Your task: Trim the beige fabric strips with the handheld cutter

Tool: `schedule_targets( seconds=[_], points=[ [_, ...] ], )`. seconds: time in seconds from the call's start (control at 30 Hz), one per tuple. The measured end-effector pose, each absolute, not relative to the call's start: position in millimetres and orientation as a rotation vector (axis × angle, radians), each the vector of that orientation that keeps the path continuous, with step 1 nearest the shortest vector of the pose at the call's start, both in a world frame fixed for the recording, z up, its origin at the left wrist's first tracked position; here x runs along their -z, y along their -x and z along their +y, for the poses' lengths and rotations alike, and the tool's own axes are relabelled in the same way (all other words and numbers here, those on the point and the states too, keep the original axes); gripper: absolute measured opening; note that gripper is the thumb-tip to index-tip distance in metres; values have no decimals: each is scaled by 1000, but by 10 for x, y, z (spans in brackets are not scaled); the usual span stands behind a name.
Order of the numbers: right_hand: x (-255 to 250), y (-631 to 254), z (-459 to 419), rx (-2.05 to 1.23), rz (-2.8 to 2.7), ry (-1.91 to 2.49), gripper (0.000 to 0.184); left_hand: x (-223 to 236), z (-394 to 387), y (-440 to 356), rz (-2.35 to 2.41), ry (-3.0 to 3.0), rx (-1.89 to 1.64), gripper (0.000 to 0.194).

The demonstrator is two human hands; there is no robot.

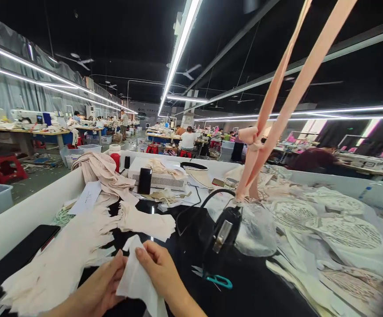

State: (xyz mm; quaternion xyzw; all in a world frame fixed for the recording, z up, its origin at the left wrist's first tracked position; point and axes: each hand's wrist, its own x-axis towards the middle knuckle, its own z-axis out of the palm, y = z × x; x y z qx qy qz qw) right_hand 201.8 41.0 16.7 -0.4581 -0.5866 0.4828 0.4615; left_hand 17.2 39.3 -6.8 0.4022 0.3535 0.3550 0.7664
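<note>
A small piece of white fabric (132,275) hangs between my two hands above the black tabletop (185,259). My right hand (161,266) pinches its upper part, with the thumb on the near face. On the other edge, my left hand (107,279) has its fingers curled in against the fabric, partly hidden behind it. Just beyond lies a stack of cream fabric pieces (148,222). A larger overlapping pile of cream pieces (59,255) spreads to the left. Thread snips with a teal handle (219,280) rest on the tabletop to the right.
A black corded tool (226,229) hangs from a knotted pink strap (254,141) right of centre. Patterned cut pieces (343,233) and a clear plastic bag (255,233) cover the right side. At the back stand a white box (158,176) and a dark phone (145,180).
</note>
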Motion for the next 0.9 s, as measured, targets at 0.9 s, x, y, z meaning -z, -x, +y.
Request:
schedule_targets(
  seconds=[0.9],
  points=[
    [73,-2885,1492,-781,-1377,1391,55,-206,2075,-520,1442,-1685,-888,32]
  ],
)
